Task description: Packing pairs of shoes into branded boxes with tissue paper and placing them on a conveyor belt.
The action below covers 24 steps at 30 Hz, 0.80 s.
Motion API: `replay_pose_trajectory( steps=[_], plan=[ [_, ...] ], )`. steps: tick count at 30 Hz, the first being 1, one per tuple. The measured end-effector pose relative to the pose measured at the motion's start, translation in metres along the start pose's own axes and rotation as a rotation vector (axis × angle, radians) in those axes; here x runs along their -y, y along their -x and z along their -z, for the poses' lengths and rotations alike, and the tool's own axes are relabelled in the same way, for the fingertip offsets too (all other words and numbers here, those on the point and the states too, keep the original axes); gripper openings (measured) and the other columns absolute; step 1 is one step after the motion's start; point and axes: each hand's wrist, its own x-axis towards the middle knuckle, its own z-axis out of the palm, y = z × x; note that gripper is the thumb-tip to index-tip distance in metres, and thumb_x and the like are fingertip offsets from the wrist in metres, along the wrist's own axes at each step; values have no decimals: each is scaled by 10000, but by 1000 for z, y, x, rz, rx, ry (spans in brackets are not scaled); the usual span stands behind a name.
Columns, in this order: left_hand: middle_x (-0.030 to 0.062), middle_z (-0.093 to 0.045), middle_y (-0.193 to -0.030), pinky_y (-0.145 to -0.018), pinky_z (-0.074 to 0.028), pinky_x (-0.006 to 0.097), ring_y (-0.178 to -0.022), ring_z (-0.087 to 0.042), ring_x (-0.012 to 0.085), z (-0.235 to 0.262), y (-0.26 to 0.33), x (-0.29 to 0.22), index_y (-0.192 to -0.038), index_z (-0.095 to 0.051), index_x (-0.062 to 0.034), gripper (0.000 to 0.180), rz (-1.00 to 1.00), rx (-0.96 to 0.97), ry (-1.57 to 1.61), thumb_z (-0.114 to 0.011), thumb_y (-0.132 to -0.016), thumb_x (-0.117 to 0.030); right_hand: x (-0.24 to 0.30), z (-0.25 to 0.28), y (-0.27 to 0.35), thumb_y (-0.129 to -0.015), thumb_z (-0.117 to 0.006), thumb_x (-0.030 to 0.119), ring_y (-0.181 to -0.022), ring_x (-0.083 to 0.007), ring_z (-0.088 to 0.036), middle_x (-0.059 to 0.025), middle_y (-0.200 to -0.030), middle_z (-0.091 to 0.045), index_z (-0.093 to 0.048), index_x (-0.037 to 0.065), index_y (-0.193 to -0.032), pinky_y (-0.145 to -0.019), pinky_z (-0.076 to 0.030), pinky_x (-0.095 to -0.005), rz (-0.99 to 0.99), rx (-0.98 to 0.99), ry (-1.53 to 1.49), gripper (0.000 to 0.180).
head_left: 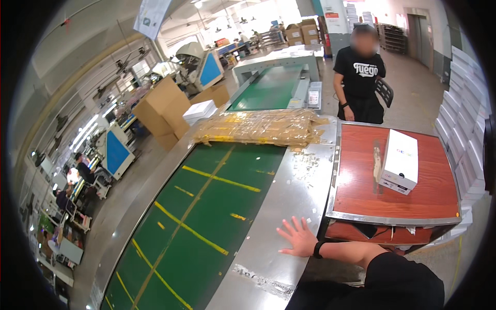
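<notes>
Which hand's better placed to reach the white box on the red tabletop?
Likely the right hand: spread open over the metal border, near the red tabletop; the left hand isn't in view.

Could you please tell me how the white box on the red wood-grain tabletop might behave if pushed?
The white box would probably stay stiff, since its edges look straight and crisp. Rolling seems unlikely given its flat faces. It may slide on the smooth-looking tabletop.

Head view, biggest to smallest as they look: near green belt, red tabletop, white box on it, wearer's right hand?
1. Near green belt
2. Red tabletop
3. White box
4. Right hand
</notes>
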Motion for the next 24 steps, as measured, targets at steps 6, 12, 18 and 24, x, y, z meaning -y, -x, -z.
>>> replay_pose_trajectory(
  steps=[6,12,18,24],
  plan=[
    [133,-503,-1470,-1091,-372,499,-1297,-504,347,-53,9,19,-1457,-494,-168,636,-137,13,-293,-376,-1001,-595,1,3,1,-905,-455,713,-1395,-510,-316,-190,-1543,-365,-468,243,-1467,-1106,-188,-701,56,9,67,732],
    [116,-473,-1500,-1109,-358,490,-1349,-459,315,-41,14,10,-1478,-462,-174,631,-100,59,-291,-357,-1012,-585,-2,2,3,-898,-465,710,-1390,-506,-331,-182,-1528,-394,-496,235,-1450,-1103,-208,-697,74,-44,48,729],
    [122,-480,-1493,-1123,-348,482,-1359,-452,319,-31,15,5,-1484,-449,-160,630,-102,79,-271,-348,-1019,-573,0,2,4,-901,-455,710,-1405,-506,-301,-184,-1538,-379,-484,226,-1460,-1119,-185,-693,51,-21,33,739],
    [135,-451,-1512,-1131,-333,500,-1371,-429,342,-39,12,16,-1487,-439,-140,639,-126,101,-246,-336,-1024,-568,2,1,5,-906,-438,716,-1426,-498,-268,-179,-1549,-362,-466,232,-1475,-1135,-153,-689,38,-4,32,747]
  ],
)
